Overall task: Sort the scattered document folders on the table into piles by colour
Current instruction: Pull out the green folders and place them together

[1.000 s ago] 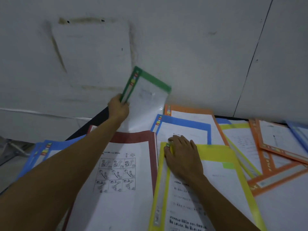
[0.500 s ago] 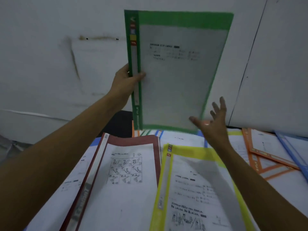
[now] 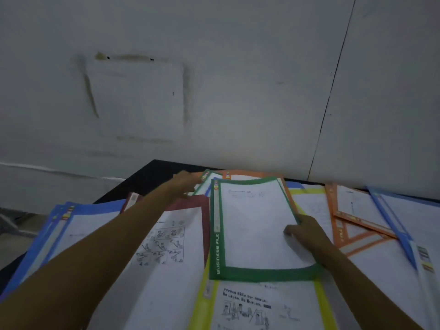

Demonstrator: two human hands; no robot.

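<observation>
A green folder [image 3: 252, 234] marked "BUSINESS FILE" hovers low, slightly bowed, over a yellow folder [image 3: 262, 306]. My right hand [image 3: 307, 234] pinches its right edge, thumb on top. My left hand [image 3: 185, 185] reaches to the far side of the table and is blurred at the corner of a second green folder [image 3: 206, 183], which lies partly under the first. Whether the left hand grips that corner is unclear. A dark red folder [image 3: 188, 204] lies under my left forearm.
Blue folders [image 3: 90, 208] are stacked at the left. Orange folders [image 3: 342, 234] and a blue one [image 3: 392, 222] overlap at the right, with another orange folder [image 3: 250, 173] at the back. The black table [image 3: 147, 177] ends at a white wall [image 3: 214, 91].
The green folder came down from upright in front of the wall to low over the yellow folder. It passed from my left hand to my right. My left hand reached forward to the second green folder.
</observation>
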